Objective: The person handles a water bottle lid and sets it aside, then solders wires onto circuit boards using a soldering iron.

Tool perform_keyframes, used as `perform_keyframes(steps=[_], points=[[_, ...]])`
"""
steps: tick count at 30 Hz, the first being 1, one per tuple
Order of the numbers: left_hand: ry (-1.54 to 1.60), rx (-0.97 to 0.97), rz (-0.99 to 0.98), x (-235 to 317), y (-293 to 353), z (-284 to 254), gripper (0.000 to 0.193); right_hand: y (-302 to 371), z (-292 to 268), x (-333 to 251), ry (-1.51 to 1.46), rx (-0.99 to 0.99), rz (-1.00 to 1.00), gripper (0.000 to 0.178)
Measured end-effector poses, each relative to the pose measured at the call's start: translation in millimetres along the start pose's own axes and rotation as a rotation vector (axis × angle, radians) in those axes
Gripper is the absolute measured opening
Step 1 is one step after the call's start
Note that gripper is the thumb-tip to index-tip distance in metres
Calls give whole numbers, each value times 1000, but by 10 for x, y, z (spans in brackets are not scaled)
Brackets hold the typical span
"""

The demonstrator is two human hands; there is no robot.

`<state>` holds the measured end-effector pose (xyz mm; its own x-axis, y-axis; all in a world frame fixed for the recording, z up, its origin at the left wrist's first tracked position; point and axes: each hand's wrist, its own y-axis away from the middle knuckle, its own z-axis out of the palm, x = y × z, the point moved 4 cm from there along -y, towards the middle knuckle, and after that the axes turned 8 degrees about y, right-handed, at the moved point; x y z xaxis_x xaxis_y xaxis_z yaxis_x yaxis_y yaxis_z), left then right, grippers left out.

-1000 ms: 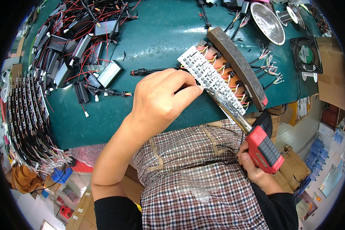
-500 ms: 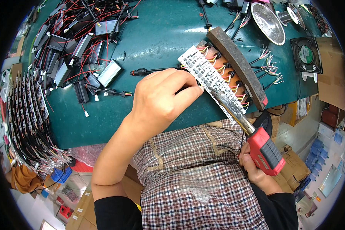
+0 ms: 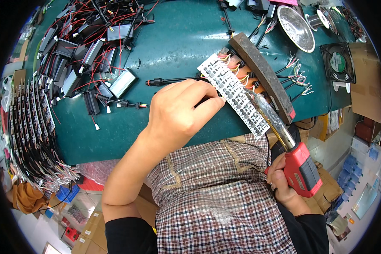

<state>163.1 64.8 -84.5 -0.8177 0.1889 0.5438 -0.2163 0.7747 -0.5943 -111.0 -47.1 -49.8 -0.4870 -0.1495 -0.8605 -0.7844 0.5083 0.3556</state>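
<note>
Bare tabletop (image 3: 178,46) beside the metal cases (image 3: 123,83) leaves passage; right of the circuit board (image 3: 235,97) a dark bar (image 3: 264,73) blocks.

The board (image 3: 233,94) is just right of the left hand (image 3: 182,108); farther right come the bar (image 3: 264,76) and fan (image 3: 338,62). On the bench (image 3: 114,142), cases (image 3: 91,54) lie beyond and left of that hand.

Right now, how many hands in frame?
2: left hand at the white circuit board's left edge; right hand gripping the red-and-black soldering tool. No others show.
</note>
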Motion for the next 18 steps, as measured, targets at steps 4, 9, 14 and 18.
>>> perform_keyframes(steps=[4,9,14,18], points=[[-32,19,2,-3,20,30,17,3,-11,58,-12,41,-2,14],[-65,82,14,2,38,65,18,33,-17,135,-24,91,-31,29],[-108,112,2,15,79,107,20,38,-3,160,-84,113,-70,24],[-118,151,-70,112,85,121,24,2,-17,178,-4,111,-168,20]])
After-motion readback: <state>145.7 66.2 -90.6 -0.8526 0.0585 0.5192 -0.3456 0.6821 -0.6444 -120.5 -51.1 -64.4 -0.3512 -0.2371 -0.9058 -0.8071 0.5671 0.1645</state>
